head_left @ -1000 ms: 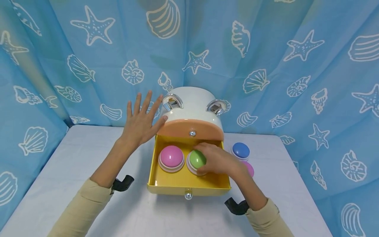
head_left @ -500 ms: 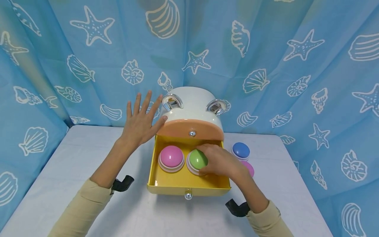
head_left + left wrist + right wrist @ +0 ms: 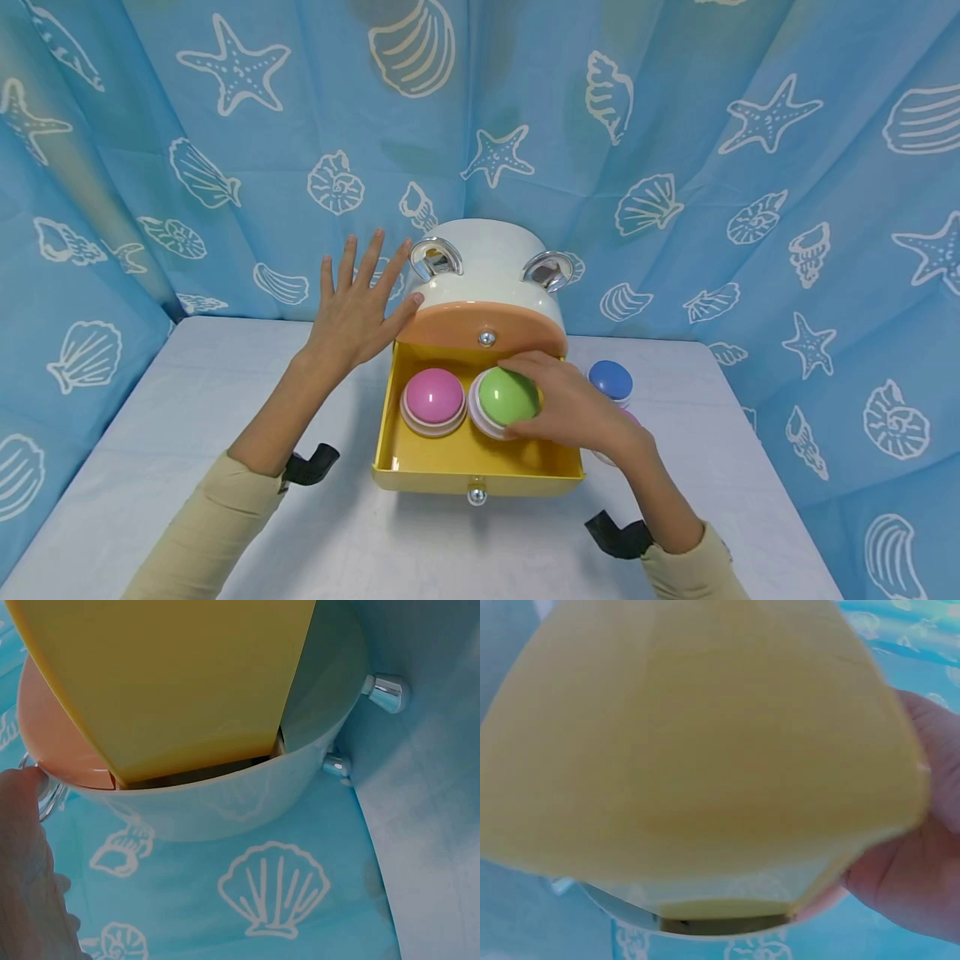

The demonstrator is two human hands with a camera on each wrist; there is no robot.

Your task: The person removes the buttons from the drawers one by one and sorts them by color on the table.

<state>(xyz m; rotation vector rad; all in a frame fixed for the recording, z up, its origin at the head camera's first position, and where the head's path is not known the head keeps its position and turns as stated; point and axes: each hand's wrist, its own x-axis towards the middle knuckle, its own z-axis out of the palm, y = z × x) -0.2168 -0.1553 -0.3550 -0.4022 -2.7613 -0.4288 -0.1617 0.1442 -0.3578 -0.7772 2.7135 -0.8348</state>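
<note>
A blue curtain (image 3: 667,100) with white shells and starfish hangs behind my white table (image 3: 375,550). On it stands a white cabinet (image 3: 487,267) with a peach front and two chrome rings, its yellow drawer (image 3: 427,482) pulled out towards me. My right hand (image 3: 573,408) grips the green button (image 3: 510,396) between thumb and fingers, inside the drawer; it tilts to the right, and I can't tell whether its base touches the drawer floor. The pink button (image 3: 435,396) sits just left of it. My left hand (image 3: 352,321) is spread, fingers straight, thumb tip at the cabinet's edge. Right of the drawer, the blue button (image 3: 611,379) rests on the table, near a second pink one (image 3: 630,415) mostly hidden by my wrist.
</note>
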